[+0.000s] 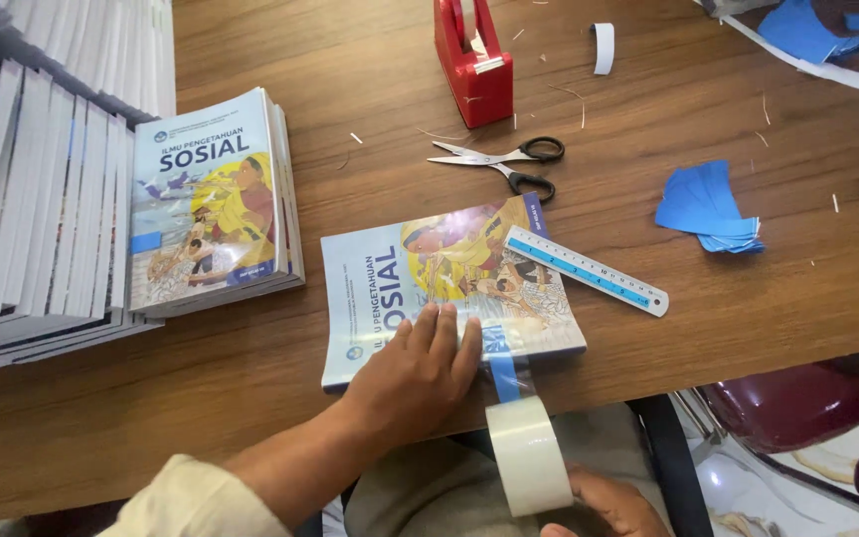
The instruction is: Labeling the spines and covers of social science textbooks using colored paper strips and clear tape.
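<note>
Surface: wooden table [251,398], scattered with paper scraps.
Right hand [603,502]: at the near edge, fingers closed on a roll of clear tape [529,452]; the strip seems to run up onto the book.
Left hand [415,373]: flat, fingers together, pressing the book [444,283] by its near edge, beside a blue strip [502,363].
Ruler [586,270]: on the book's right corner.
Beyond: scissors [509,164], red tape dispenser [472,60], blue paper pieces [708,207].
Left edge: stacked books [213,199].
</note>
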